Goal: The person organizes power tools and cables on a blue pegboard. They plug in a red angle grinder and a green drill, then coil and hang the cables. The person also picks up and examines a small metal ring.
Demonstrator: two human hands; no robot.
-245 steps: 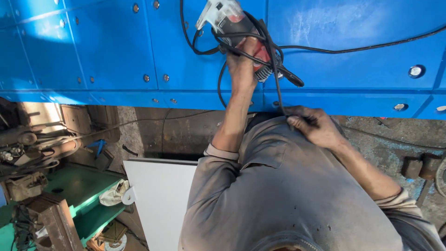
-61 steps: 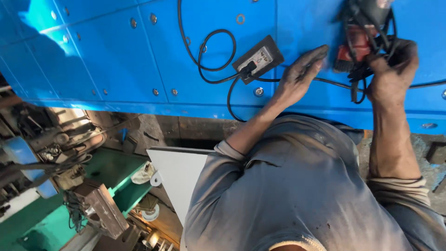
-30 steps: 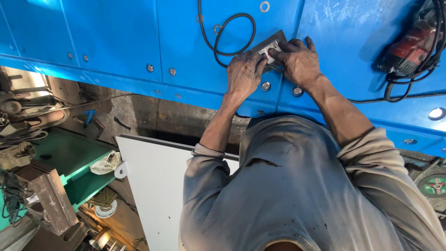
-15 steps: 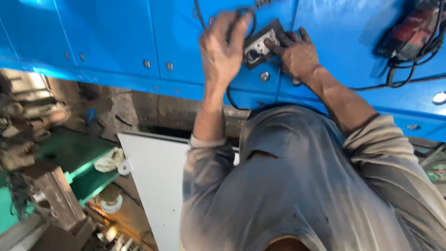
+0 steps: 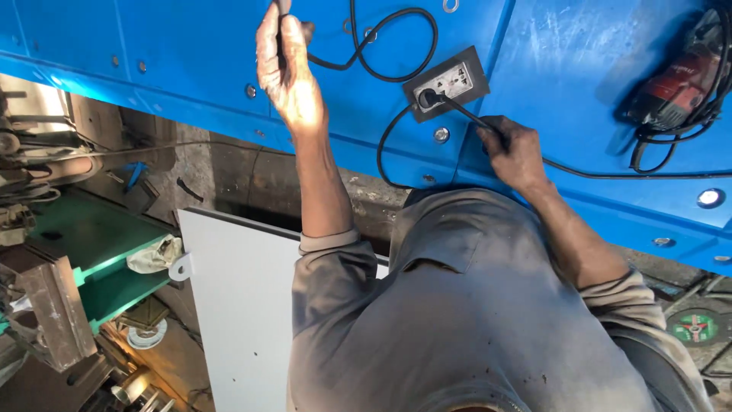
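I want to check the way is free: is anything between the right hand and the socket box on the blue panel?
Nothing visible blocks it. The right hand rests on the black cable that runs up to the plug in the socket box. Between them is only bare blue panel. The left hand grips another cable stretch, well aside.

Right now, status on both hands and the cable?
Left hand raised, closed on black cable. Right hand grips the plugged lead by the socket box. Grinder lies apart on blue panel.

round green-labelled disc (image 5: 695,326), lower right floor
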